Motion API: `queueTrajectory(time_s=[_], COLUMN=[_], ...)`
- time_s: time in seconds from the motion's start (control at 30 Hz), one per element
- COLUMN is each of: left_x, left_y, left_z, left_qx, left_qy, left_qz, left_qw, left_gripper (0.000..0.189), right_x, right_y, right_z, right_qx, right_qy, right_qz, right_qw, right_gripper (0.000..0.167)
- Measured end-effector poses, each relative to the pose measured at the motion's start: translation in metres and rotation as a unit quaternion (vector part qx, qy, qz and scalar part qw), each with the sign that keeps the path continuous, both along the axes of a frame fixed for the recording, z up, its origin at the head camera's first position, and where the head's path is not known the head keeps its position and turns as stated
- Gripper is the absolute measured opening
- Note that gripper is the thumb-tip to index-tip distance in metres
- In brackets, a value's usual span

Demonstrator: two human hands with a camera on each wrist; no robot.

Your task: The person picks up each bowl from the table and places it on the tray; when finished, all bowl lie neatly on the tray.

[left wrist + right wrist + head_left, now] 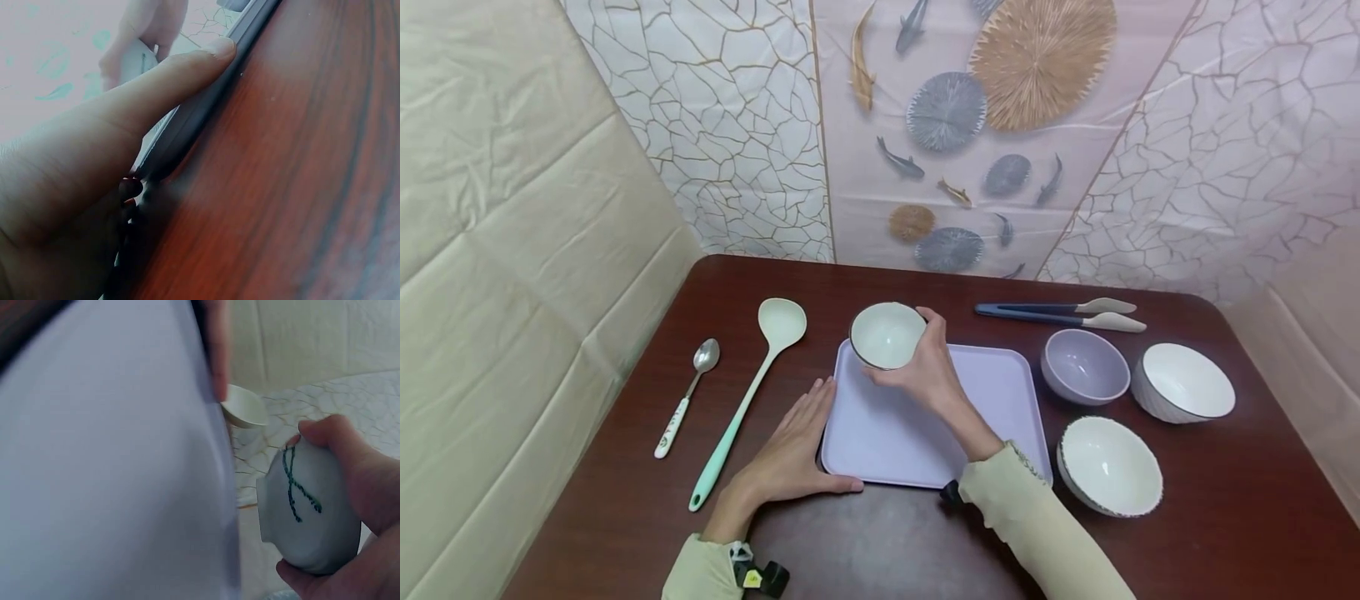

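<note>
My right hand (931, 371) grips a small white bowl (887, 335) with a dark rim by its right side. In the right wrist view the bowl (312, 509) shows green strokes on its outside, and a gap parts its foot from the tray. That lilac rectangular tray (992, 392) lies on the table below it. At the tray's front left corner, my left hand (793, 454) rests with straight fingers along the left edge and the thumb at the front edge. The left wrist view shows this thumb (194, 65) touching the tray's side.
Left of the tray lie a spoon (681, 408) and a long ladle (741, 408) with a green handle. To its right stand a lilac bowl (1084, 367), a ribbed white bowl (1183, 383) and a rough-rimmed white bowl (1108, 467). Blue-handled tongs (1037, 315) lie behind them.
</note>
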State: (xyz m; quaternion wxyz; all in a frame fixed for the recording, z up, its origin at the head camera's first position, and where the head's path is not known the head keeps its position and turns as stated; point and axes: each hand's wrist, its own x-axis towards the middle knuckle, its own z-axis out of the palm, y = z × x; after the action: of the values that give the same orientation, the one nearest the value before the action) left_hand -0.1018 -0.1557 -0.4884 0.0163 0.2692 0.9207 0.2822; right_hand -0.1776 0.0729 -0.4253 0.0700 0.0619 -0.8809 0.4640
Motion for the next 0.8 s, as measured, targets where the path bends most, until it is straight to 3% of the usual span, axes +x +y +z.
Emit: queueTrajectory(time_s=[0.3,0.67,0.8], left_x=[0.002,0.001,0.001], left_y=[0.001,0.001,0.001], left_z=[0.002,0.001,0.001], left_qx=[0.003,-0.001,0.001], left_qy=[0.003,0.007,0.003], left_qz=[0.001,0.000,0.001], left_qw=[1.0000,1.0000,1.0000], left_gripper=[0.134,0.135,0.135], right_x=[0.001,0.002,0.003], right_y=[-0.007,-0.006,-0.005], right_z=[-0.020,-0.028,-0.026], right_qx=[0.013,0.019,0.041], right_qy=[-0.019,-0.021,-0.018], right_qz=[-0.031,-0.032,-0.035], right_qw=[0.9992,0.9991,0.9984], right_gripper=[0.118,0.119,0.127])
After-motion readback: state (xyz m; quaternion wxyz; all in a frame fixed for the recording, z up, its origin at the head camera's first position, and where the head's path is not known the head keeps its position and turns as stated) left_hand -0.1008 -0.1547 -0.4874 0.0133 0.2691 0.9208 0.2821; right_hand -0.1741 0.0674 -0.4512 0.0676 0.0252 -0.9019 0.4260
